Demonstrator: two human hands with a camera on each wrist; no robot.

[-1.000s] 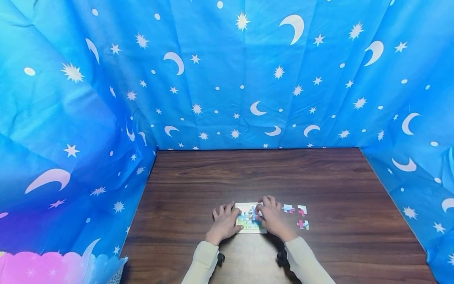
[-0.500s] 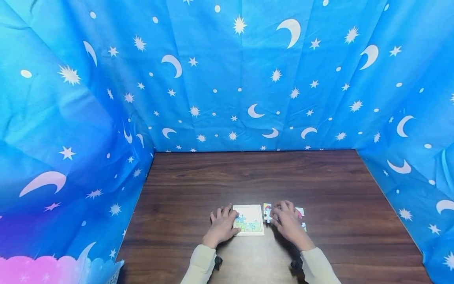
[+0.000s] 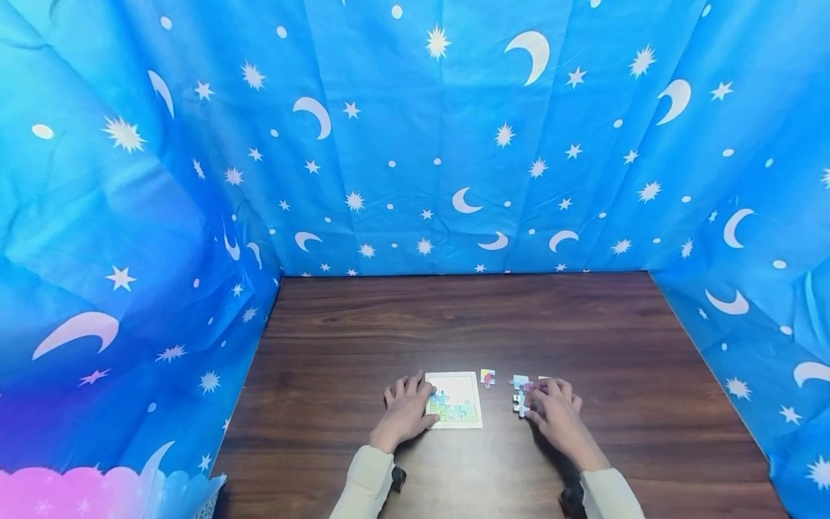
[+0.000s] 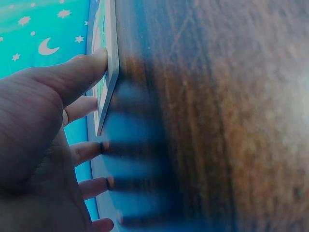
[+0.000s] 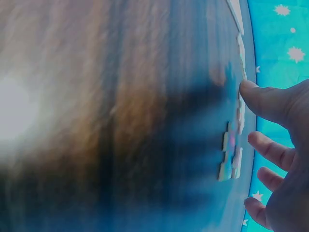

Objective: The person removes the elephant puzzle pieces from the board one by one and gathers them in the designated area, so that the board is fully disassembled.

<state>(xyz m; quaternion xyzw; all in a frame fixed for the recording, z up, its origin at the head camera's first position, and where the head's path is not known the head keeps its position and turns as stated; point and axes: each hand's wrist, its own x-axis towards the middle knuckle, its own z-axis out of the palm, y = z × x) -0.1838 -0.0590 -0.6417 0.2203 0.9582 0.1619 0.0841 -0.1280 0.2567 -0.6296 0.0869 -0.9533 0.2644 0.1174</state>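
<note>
Steadies the puzzle tray [image 3: 463, 388] by its left edge with thumb and forefinger of a spread left hand [image 3: 403, 411], presumably against sliding. Holds the right hand [image 3: 559, 412] well apart, with fingers uncurled, at the loose pieces [image 3: 521, 405]; cannot tell if touching. Leaves bare room in the tray's upper part, one piece [image 3: 488, 377] just beside its right edge, and open counter [image 3: 467, 317] beyond.

The left hand [image 3: 403, 412] touches the puzzle tray [image 3: 462, 390].
</note>
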